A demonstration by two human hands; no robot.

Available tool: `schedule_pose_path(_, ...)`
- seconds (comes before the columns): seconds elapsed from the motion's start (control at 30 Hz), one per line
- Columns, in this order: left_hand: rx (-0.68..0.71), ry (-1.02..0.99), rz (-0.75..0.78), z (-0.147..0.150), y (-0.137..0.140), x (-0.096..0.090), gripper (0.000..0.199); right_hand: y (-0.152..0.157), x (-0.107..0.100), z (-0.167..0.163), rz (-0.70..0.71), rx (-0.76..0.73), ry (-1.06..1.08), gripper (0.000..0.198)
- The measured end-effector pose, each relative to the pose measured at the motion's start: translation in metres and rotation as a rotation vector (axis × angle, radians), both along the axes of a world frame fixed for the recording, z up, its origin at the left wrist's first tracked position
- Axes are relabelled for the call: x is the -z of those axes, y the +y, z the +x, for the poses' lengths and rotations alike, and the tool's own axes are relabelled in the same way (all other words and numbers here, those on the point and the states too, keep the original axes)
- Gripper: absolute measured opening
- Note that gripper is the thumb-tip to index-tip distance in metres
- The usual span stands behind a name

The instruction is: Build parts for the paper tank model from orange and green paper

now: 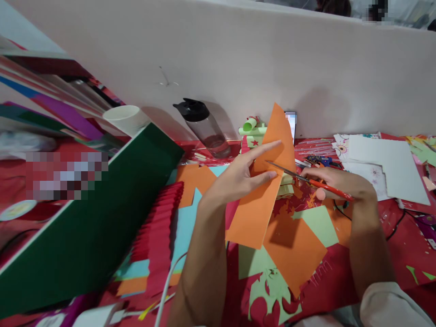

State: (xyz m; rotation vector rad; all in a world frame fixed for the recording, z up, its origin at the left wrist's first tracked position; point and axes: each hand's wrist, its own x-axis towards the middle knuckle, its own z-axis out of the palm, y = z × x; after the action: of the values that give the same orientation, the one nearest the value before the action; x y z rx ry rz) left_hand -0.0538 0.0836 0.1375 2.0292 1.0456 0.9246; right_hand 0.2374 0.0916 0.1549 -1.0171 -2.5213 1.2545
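My left hand (241,175) grips a sheet of orange paper (252,218), thumb and forefinger stretched along its face. The paper is held up at a tilt above the table, its narrow top pointing upward. From the right, my right hand (340,181) holds scissors (329,187) with orange-red handles. Their blades cross the paper's right edge, and a tip shows over its face near my left fingers. Whether the blades are parted is hard to see. Below lies another orange sheet (296,254), over pale green paper (320,225). A cut-out green scrap (269,290) lies nearer me.
A dark green board (102,218) leans at left, beside pleated red paper (160,236). Behind stand a bottle (207,131), a white cup (126,119) and rolled green paper pieces (252,130). White card (398,168) lies right. A white cable (166,286) crosses the front.
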Motion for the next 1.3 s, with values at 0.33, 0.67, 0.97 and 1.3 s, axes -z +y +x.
schedule_pose_path(0.33, 0.007, 0.008, -0.027, 0.001, -0.002, 0.000, 0.072, 0.000, 0.001, 0.000, -0.042, 0.025, 0.014, 0.057)
schedule_pose_path(0.67, 0.052, 0.007, -0.058, -0.002, 0.000, 0.001, 0.071, 0.000, 0.002, -0.004, -0.083, 0.106, -0.051, 0.031)
schedule_pose_path(0.97, 0.110, -0.030, -0.070, -0.005, -0.001, 0.002, 0.058, -0.002, -0.009, -0.008, -0.170, 0.113, -0.062, 0.026)
schedule_pose_path(1.3, 0.169, 0.073, -0.157, -0.007, 0.002, 0.006, 0.067, -0.003, -0.010, -0.009, -0.073, 0.097, -0.198, 0.050)
